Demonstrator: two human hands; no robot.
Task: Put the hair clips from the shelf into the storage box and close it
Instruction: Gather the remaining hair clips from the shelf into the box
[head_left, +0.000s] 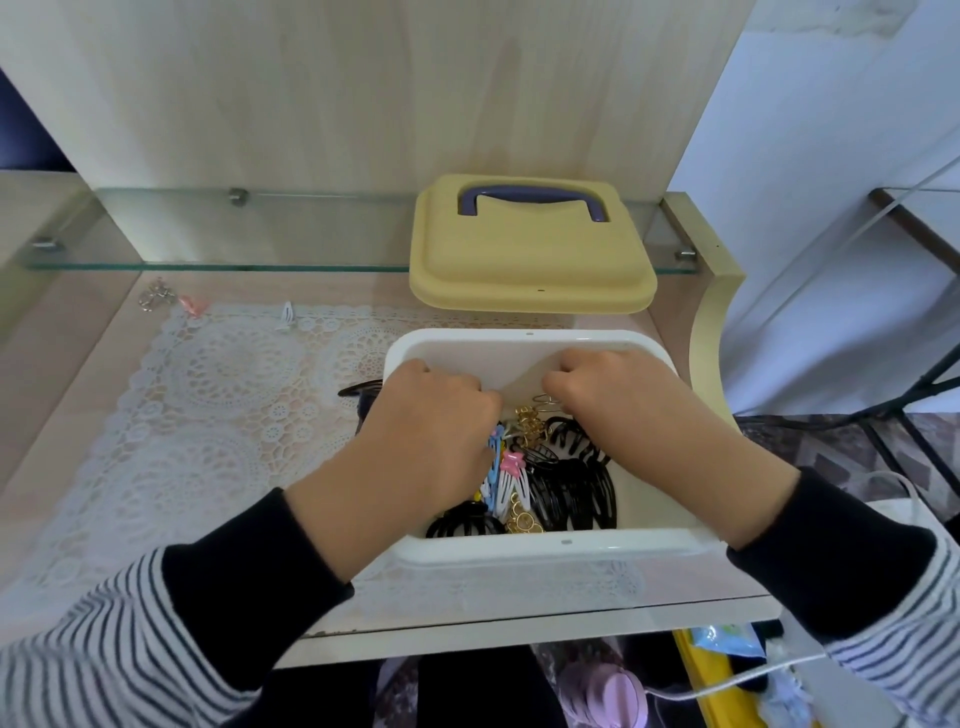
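"What have we got from where you're standing?"

"A pale wood-grain desk (62, 415), with a white lace mat (218, 415) spread over most of it. A clear glass shelf (208, 228) runs across the back panel on metal pegs."

"And the box?"

"The white rectangular plastic storage box (519, 336) stands open on the right part of the mat, near the desk's front edge. Its yellow plastic lid (530, 270), purple handle (530, 195) upward, lies on the right end of the glass shelf. It overhangs the shelf's front edge, behind the box and apart from it."

"The hands?"

"Both are down inside the box, with black cuffs and striped sleeves behind them. The left hand (421, 441) has its fingers curled down into the heap. The right hand (618, 400) is knuckled over by the far wall, fingers tucked under. The fingertips are hidden, so I cannot tell whether either grips anything."

"The clips?"

"Most are in the box, a heap of hair clips (566, 493): black claws, gold ones, and white, blue and pink snaps. One black claw clip (358, 389) lies on the mat just beside the box's left wall. Three more lie by the mat's far left edge, below the shelf: a silver metal clip (154, 297), a small pink clip (191, 306) and a small white clip (286, 316)."

"Any writing?"

"A blue packet (727, 638) below the desk's front edge has print on it, too blurred to read."
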